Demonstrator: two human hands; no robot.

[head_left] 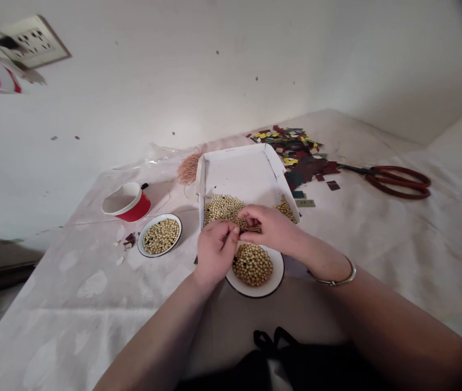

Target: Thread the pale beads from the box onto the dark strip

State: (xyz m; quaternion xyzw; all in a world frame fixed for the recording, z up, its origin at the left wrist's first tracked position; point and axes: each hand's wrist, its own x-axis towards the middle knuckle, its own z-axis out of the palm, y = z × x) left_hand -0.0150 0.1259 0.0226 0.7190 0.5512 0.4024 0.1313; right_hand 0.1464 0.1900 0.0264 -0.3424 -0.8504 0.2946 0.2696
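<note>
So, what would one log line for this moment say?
left hand: beside right hand, grip unclear | right hand: curled, grip unclear | near hands: white bowl, tan beads | beyond: white tray

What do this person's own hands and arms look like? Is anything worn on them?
The left hand and right hand are ungloved, and no sleeves show on the forearms. A slim, curved, silver-coloured bracelet circles the right forearm near the wrist. I see no cables or markings on either arm.
</note>
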